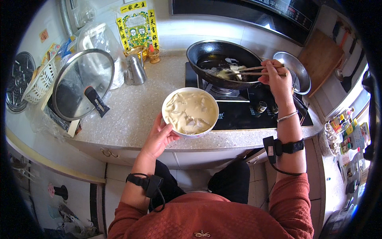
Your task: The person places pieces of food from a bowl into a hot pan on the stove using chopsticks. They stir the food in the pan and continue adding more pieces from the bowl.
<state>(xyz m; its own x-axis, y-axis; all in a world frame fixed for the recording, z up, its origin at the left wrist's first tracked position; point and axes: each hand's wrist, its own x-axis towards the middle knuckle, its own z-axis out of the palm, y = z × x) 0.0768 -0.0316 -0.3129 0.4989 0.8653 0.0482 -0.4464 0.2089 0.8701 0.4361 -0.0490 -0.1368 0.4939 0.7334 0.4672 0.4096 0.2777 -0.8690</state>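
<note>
My left hand [162, 134] grips the lower left rim of a white bowl [216, 115], which is filled with pale batter [191, 112] and coated pieces. My right hand [276, 77] is closed around a pair of wooden chopsticks [253, 73]. Their tips touch a batter-coated piece [237, 70] inside a black wok [223, 44] on the gas stove [241, 115]. Dark, shiny oil [215, 63] lies in the wok, with bubbles around the pieces. The bowl is in front of the wok, at the stove's left edge; whether it rests on the counter I cannot tell.
A glass lid [82, 85] leans at left, near a metal pitcher [135, 70] and a white plastic basket [41, 80]. Right of the wok are a metal bowl [303, 74] and a wooden cutting board [320, 56]. Several bottles [347, 125] stand far right. A range hood [253, 15] hangs above.
</note>
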